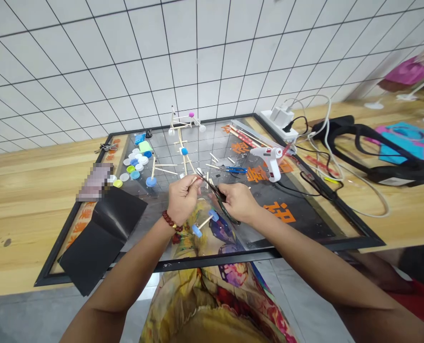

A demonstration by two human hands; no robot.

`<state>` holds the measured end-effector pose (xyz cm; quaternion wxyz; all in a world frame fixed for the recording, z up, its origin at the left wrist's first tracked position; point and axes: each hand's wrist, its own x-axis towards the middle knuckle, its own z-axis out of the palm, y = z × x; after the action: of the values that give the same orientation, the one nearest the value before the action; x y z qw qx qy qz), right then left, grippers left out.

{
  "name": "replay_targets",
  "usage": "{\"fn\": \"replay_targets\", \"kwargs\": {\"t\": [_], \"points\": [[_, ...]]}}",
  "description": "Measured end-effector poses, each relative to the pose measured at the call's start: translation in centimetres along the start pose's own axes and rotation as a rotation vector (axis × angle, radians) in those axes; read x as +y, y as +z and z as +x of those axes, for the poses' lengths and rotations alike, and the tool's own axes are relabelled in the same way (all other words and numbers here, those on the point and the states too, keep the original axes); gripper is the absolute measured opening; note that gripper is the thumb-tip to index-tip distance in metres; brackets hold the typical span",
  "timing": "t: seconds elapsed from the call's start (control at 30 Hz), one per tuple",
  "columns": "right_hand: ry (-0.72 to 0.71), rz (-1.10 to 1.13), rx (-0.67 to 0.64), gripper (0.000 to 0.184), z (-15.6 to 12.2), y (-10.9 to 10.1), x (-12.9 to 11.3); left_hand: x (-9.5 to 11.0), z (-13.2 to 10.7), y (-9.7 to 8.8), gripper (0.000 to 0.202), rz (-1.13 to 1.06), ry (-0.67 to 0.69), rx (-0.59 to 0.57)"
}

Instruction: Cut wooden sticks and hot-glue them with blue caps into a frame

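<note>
My left hand [182, 198], with a dark red bead bracelet [171, 221] on its wrist, pinches a thin wooden stick [193, 181]. My right hand [239, 202] grips a long dark tool [217, 195], possibly scissors, whose tips reach toward the stick. Its jaws are hard to make out. Just below the hands, a stick axle with blue bottle-cap wheels [204, 224] lies on the glass-topped board [305, 224]. Farther ahead stands a wooden stick frame [180, 139] with blue and pink balls.
On the board lie bottle caps [136, 165], a white glue gun [269, 161] and blue-handled scissors [236, 169]. A black sheet [99, 234] overhangs its left edge. A power strip [279, 119], tangled cables [326, 143] and a black strap [372, 157] sit on the wooden table [29, 200].
</note>
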<state>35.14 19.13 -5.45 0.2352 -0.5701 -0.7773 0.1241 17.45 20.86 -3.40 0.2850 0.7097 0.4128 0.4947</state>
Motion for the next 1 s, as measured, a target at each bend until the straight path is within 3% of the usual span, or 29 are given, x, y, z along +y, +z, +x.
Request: {"fn": "replay_targets", "kwargs": {"t": [0.17,0.33,0.43,0.53,0.73,0.87,1.0], "points": [[-0.006,0.126,0.013,0.044,0.0,0.5,0.4,-0.3,0.3,-0.2,0.026,-0.001,-0.029,-0.009],[0.029,0.092,0.028,0.045,0.0,0.6,0.1,-1.3,0.1,-0.2,0.011,0.233,0.163,0.104],[0.04,-0.018,0.012,0.043,0.0,0.5,-0.2,-1.6,-0.3,-0.2,0.016,0.357,0.216,0.05],[0.026,-0.099,-0.003,0.04,0.0,0.3,-0.2,-1.3,-0.3,-0.3,0.019,0.377,0.187,-0.025],[0.0,-0.035,-0.007,0.042,-0.1,0.1,0.3,-0.2,0.7,-1.0,0.033,0.128,0.038,-0.122],[0.013,0.005,0.009,0.048,0.0,0.1,0.2,-0.6,0.5,-0.9,0.015,0.222,0.06,0.007],[0.041,-0.083,0.006,0.045,0.0,0.4,0.0,-1.3,0.0,-0.7,0.021,0.447,0.185,0.027]]}}
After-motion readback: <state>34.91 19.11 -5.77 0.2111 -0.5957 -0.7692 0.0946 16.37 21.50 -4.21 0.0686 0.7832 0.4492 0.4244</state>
